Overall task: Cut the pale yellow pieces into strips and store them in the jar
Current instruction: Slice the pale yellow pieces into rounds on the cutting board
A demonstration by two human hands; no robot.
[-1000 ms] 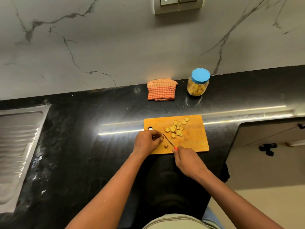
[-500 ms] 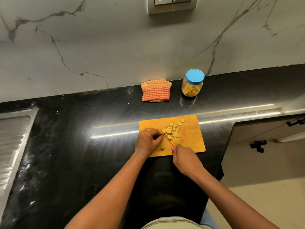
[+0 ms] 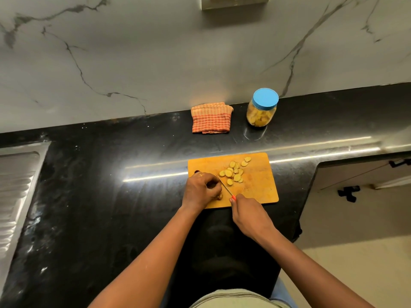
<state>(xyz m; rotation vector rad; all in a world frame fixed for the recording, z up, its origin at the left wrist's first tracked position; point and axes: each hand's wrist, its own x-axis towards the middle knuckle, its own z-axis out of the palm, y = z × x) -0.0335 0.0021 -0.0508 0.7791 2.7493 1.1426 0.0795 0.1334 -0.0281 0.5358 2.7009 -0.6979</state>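
Note:
A pile of pale yellow round slices (image 3: 233,173) lies on the orange cutting board (image 3: 260,185) near the counter's front edge. My left hand (image 3: 201,188) is curled over a small piece (image 3: 219,197) at the board's left front, mostly hiding it. My right hand (image 3: 249,213) grips a knife (image 3: 224,185) by its red handle; the thin blade runs up-left against my left fingers. A clear jar (image 3: 262,111) with a blue lid stands at the back, closed, with yellow pieces inside.
A folded orange checked cloth (image 3: 211,118) lies at the back, left of the jar. A steel sink drainboard (image 3: 16,196) sits at the far left. The black counter (image 3: 111,196) ends at right, above the floor and a cabinet (image 3: 367,174).
My left hand has closed further over the small piece, hiding more of it. Knife and right hand stay in much the same place. The camera view has shifted slightly.

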